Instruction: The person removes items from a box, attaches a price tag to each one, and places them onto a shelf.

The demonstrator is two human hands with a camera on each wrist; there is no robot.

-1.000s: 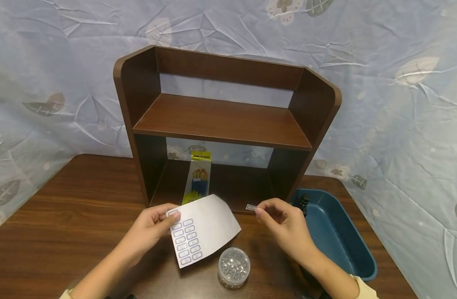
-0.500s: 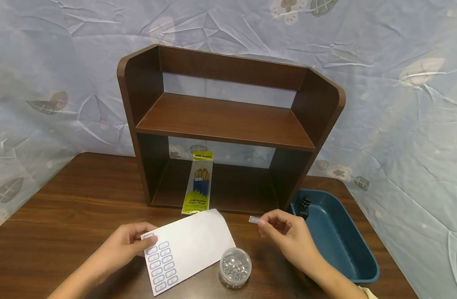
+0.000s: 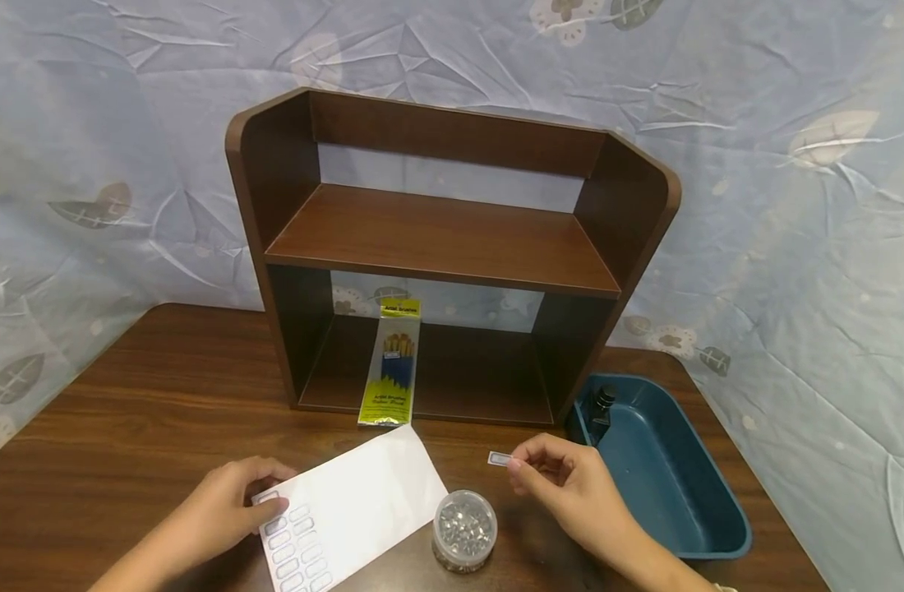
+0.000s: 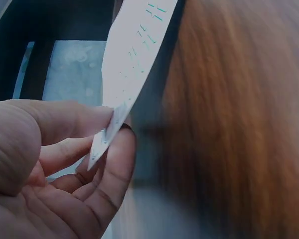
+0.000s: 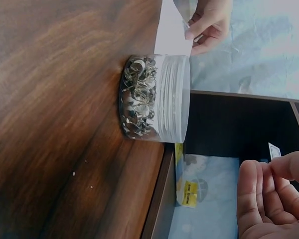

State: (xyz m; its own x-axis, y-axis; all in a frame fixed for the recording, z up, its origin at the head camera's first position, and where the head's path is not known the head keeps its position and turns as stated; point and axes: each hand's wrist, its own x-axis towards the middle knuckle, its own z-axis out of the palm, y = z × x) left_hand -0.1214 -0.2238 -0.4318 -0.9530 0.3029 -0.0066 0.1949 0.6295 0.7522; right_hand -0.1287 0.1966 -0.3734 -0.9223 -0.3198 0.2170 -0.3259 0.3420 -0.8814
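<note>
Head view: Caught label sheet and lone label in two light pinches

Started at left: spotted the left hand (image 3: 233, 503) nearly closed, pinching the left corner of a white label sheet (image 3: 366, 497) under the thumb. Judged light, limp and quick to crease; best gripped by the bare margin, off the printed rows. Slid right to the clear jar (image 3: 464, 530) of small metal pieces, right by the sheet's edge; could not tell whether touching. Then, oh, found the single label (image 3: 500, 458), between jar and blue tray (image 3: 726, 485), pinched at one end by the right hand (image 3: 566, 489) with the other fingers curled. Reckoned featherlight, bendy, perhaps sticky underneath; best taken by an edge. Lost the label's end under the fingertips and the sheet's bottom corner below the frame. Couldn't read the faint, blurred print.
</note>
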